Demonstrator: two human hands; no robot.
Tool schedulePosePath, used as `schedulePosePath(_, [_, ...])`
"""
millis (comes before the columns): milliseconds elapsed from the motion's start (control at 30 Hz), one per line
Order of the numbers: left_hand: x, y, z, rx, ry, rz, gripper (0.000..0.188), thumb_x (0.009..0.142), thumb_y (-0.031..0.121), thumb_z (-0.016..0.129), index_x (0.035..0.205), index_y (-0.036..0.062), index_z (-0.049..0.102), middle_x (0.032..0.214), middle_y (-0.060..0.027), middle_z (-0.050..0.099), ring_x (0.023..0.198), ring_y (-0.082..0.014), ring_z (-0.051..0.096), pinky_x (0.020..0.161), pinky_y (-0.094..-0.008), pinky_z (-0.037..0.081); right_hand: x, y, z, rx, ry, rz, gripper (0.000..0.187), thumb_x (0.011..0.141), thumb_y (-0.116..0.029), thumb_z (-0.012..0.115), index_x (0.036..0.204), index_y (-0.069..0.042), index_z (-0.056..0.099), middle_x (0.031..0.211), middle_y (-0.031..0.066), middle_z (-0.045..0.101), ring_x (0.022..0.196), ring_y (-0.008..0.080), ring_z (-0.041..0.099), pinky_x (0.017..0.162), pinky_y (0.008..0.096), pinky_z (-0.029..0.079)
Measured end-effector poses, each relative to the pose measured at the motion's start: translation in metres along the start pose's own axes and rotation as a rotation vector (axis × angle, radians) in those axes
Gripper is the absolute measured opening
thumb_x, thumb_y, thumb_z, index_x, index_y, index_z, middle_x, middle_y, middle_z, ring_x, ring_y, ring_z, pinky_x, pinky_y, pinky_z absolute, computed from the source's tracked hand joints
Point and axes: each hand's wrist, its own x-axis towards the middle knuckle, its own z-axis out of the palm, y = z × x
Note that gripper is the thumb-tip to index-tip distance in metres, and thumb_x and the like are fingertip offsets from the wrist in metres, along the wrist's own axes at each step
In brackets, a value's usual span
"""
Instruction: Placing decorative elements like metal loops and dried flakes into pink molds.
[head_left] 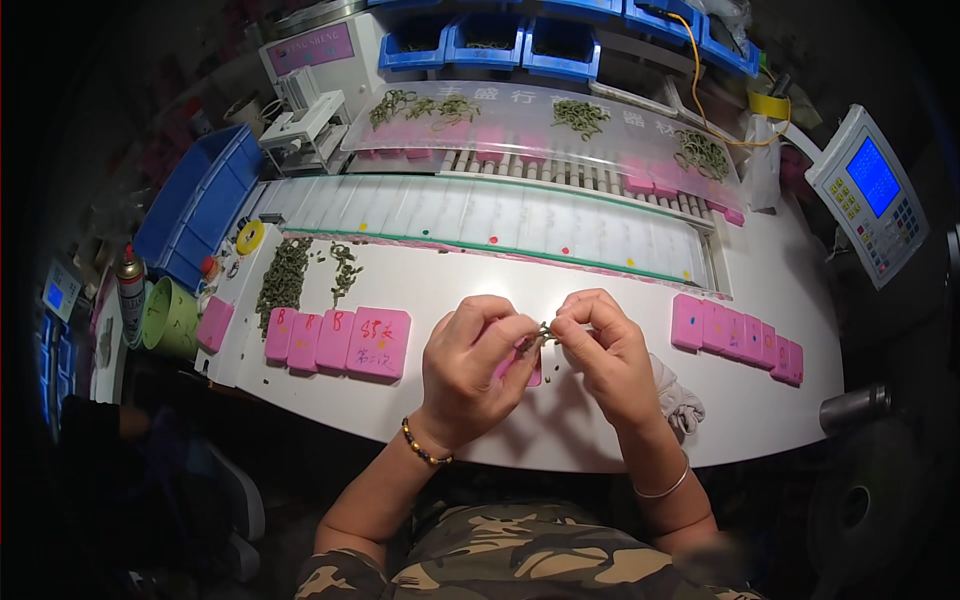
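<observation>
Fingers (503,334) of left hand (462,375) and right hand (608,358): nearly closed, green piece (546,334) pinched | judged light, possibly brittle | should be held lightly by edges

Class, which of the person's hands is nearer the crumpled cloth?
Right. The right hand is just left of the crumpled cloth; the left hand is farther left, beyond the right hand.

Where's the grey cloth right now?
In the head view, the grey cloth lies right of centre on the white table, beside the right hand's wrist and near the table's front edge.
</observation>
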Motion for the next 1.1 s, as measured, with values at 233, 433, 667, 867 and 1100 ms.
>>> schedulePosePath(233, [0.001,0.002,-0.003,-0.096,0.041,-0.177,0.037,0.077,-0.006,0.069,0.111,0.0010,0.059,0.100,-0.0123,0.058,0.083,-0.0194,0.060,0.072,-0.0289,0.051,0.001,-0.001,-0.003,-0.052,0.113,-0.068,0.010,0.092,-0.012,0.065,0.088,-0.002,0.065,0.098,0.0042,0.054,0.082,0.0083,0.051,0.064,0.0225,0.040])
schedulePosePath(433, [0.000,0.004,-0.007,-0.221,-0.030,-0.332,0.027,0.082,-0.006,0.064,0.108,-0.0006,0.061,0.099,-0.0102,0.060,0.085,-0.0168,0.063,0.075,-0.0277,0.052,0.002,-0.003,-0.005,-0.335,0.228,-0.324,0.010,0.087,-0.015,0.069,0.086,-0.006,0.066,0.094,0.0043,0.054,0.083,0.0127,0.048,0.068,0.0258,0.035])
schedulePosePath(667, [0.001,0.005,-0.008,-0.384,-0.087,-0.465,0.020,0.085,-0.005,0.062,0.105,-0.0028,0.063,0.100,-0.0085,0.062,0.086,-0.0129,0.065,0.077,-0.0253,0.052,0.004,0.000,-0.007,-0.311,0.229,-0.328,0.008,0.086,-0.012,0.069,0.086,-0.006,0.066,0.094,0.0036,0.053,0.083,0.0122,0.046,0.070,0.0254,0.036])
schedulePosePath(867, [0.005,0.006,-0.008,-0.455,-0.123,-0.520,0.016,0.091,0.001,0.059,0.107,-0.0028,0.064,0.101,-0.0079,0.065,0.088,-0.0113,0.064,0.079,-0.0248,0.052,0.002,-0.010,-0.013,-0.386,0.172,-0.297,0.008,0.086,-0.014,0.070,0.086,-0.007,0.066,0.095,0.0033,0.053,0.086,0.0128,0.049,0.070,0.0261,0.036])
schedulePosePath(1100, [-0.006,-0.010,-0.005,-0.544,-0.234,-0.732,0.016,0.095,0.008,0.059,0.108,-0.0004,0.065,0.090,-0.0032,0.067,0.084,-0.0077,0.062,0.075,-0.0227,0.050,0.026,-0.049,-0.058,-0.524,-0.175,-0.085,0.014,0.086,-0.020,0.072,0.085,-0.007,0.066,0.092,0.0004,0.058,0.085,0.0123,0.053,0.068,0.0267,0.039])
